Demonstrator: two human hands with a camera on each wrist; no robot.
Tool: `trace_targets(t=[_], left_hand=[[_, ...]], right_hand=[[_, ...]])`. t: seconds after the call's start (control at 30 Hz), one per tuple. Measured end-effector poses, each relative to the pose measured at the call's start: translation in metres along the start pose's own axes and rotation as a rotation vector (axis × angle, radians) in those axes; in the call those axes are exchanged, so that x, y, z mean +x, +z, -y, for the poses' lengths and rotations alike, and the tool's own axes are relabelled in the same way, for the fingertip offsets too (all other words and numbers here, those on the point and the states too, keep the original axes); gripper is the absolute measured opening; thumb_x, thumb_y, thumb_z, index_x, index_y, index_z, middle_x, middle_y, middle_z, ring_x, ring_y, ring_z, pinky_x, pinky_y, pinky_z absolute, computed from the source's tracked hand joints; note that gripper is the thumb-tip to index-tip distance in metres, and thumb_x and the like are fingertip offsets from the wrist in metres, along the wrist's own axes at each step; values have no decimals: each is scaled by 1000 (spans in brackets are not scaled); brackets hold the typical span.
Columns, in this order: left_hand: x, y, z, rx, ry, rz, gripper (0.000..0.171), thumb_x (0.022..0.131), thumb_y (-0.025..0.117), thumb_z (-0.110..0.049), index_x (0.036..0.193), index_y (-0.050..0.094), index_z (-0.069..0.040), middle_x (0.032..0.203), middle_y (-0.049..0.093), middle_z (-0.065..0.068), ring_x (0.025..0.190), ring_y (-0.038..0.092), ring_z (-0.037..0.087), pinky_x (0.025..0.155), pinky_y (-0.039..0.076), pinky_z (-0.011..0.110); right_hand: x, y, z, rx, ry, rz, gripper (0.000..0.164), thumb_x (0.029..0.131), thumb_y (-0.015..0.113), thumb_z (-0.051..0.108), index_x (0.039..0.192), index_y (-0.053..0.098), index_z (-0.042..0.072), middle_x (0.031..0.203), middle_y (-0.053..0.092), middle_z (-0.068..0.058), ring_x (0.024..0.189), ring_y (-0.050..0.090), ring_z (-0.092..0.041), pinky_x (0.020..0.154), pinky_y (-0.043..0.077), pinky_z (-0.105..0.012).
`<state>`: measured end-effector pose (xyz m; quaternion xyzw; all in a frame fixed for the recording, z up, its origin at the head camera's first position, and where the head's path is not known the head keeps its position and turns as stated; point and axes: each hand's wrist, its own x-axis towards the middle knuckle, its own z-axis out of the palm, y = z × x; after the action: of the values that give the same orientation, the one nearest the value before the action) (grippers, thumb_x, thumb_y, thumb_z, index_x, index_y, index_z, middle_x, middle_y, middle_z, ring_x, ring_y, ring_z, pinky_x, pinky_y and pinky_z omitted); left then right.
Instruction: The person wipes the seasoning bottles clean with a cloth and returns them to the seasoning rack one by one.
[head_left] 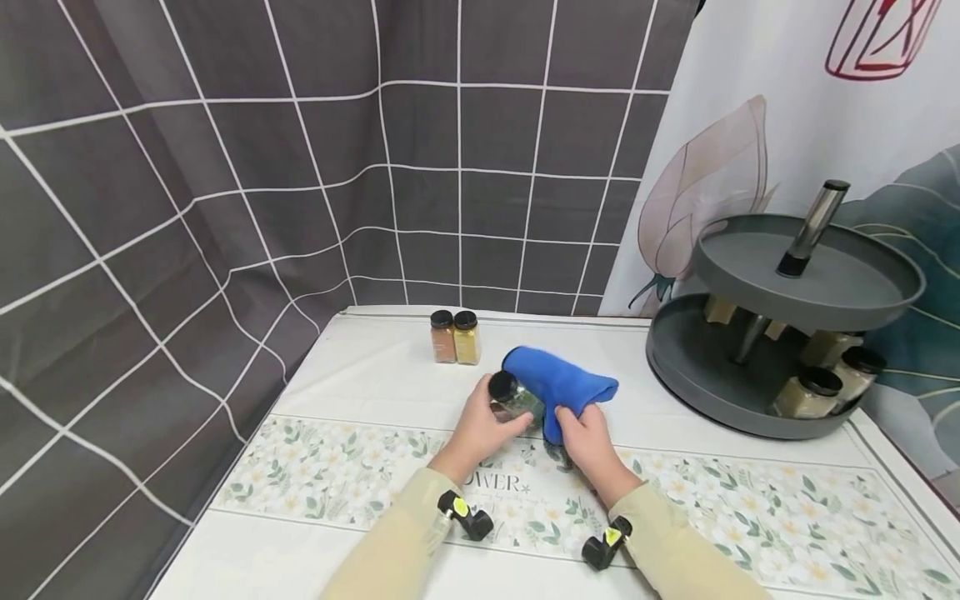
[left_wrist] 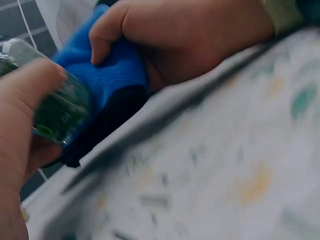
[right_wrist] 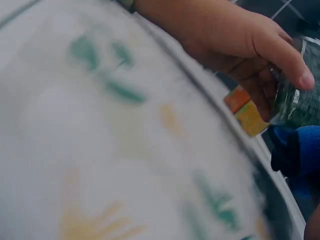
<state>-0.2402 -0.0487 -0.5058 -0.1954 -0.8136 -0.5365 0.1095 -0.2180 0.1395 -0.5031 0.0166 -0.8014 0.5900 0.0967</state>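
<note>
A clear spice jar (head_left: 523, 403) with a black lid and green contents is gripped in my left hand (head_left: 477, 430), tilted with its lid to the upper left. My thumb lies across the glass in the left wrist view, where the green jar (left_wrist: 67, 112) comes up against the blue cloth. My right hand (head_left: 588, 437) pinches this blue cloth (head_left: 558, 379), which has a dark edge and droops beside the jar's bottom end. In the right wrist view, the cloth (right_wrist: 309, 150) appears just below the jar (right_wrist: 290, 102).
Two black-lidded spice jars, one orange-brown (head_left: 443, 340) and one yellow (head_left: 467, 342), stand side by side at the back. To the right is a grey two-tier turntable rack (head_left: 686, 392) with several jars on its lower tier. A floral-printed cover (head_left: 322, 467) lies over the table.
</note>
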Motion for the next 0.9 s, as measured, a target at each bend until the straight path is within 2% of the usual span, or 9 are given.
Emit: trace_targets(t=[0.1,0.2,0.33,0.43,0.57,0.67,0.77,0.9], left_hand=[[2,-1,-12,-262,6,-66,64,84,80,-8,136,45,1,128,58,15,119,61,29,103,50,38],[8,-5,-29,-450,64,-122,63,83,75,4,136,42,6,132,57,22,122,59,34,106,47,39],[21,-14,-51,-581,123,-211,64,83,72,8,139,42,5,134,58,21,122,59,27,106,46,34],[29,-19,-62,-657,82,-307,69,82,72,8,142,39,1,131,58,18,117,60,22,101,50,31],[34,-24,-64,-768,-49,-388,73,83,69,5,145,32,-3,131,54,16,115,59,22,103,48,32],[35,-25,-65,-838,-100,-360,74,83,67,3,147,29,-2,132,51,14,117,58,21,108,45,33],[37,-23,-65,-882,-99,-321,73,81,67,4,145,31,-1,128,53,11,114,59,18,105,46,31],[39,-22,-59,-884,-83,-334,72,79,67,8,143,36,-1,126,54,9,111,58,17,101,49,29]], right_hand=[[2,-7,12,179,71,3,48,98,47,5,141,38,-14,139,50,-28,128,49,-36,111,39,-50],[3,-10,32,296,92,23,57,97,45,3,149,26,-11,152,37,-28,142,37,-38,118,30,-51],[5,-6,68,476,54,54,60,94,43,-2,150,26,-12,154,35,-28,143,36,-39,118,30,-50],[4,-1,94,575,51,64,59,93,41,-2,149,28,-14,152,37,-29,140,39,-39,116,32,-51],[-4,2,112,515,54,48,55,94,42,0,148,34,-11,150,41,-28,137,42,-41,114,34,-55],[-5,1,116,466,38,36,54,94,43,2,147,38,-9,148,44,-27,136,44,-40,113,34,-56],[-2,-1,114,467,27,27,53,94,42,3,145,39,-10,146,46,-27,134,45,-40,113,35,-55],[1,-2,113,461,39,56,53,94,42,3,146,38,-10,145,47,-29,133,46,-40,111,36,-55]])
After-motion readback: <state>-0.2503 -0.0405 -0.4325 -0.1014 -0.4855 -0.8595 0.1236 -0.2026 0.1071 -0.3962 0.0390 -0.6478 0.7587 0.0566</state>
